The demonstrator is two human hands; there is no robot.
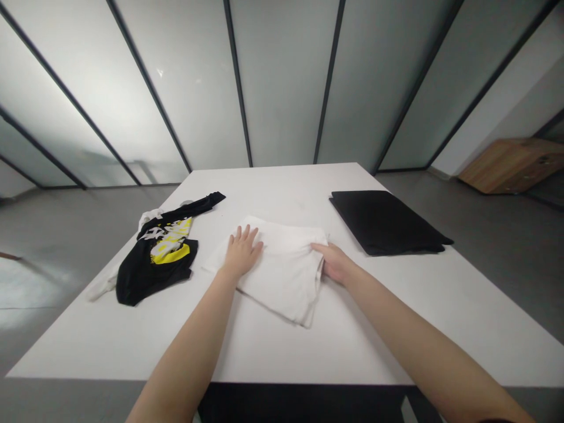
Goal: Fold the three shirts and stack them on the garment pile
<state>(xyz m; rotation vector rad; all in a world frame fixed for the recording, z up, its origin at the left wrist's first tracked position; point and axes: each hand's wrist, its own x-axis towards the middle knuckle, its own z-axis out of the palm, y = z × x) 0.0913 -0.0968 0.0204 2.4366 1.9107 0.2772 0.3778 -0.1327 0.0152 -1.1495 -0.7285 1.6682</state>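
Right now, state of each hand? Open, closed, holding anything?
Left hand: open, palm flat on the folded white cloth garment.
Right hand: fingers at that garment's right edge; cannot tell whether gripping.

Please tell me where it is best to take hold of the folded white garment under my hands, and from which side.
The folded white garment is probably best gripped at its right edge, coming from the right, near the right hand: the stacked layers end there in a thick edge lying flat on the table, so its fingers can likely slip under.

Left hand (241, 252) and right hand (335, 263) run into bare forearms (185, 346), a dark sleeve edge (493, 421) at the right.
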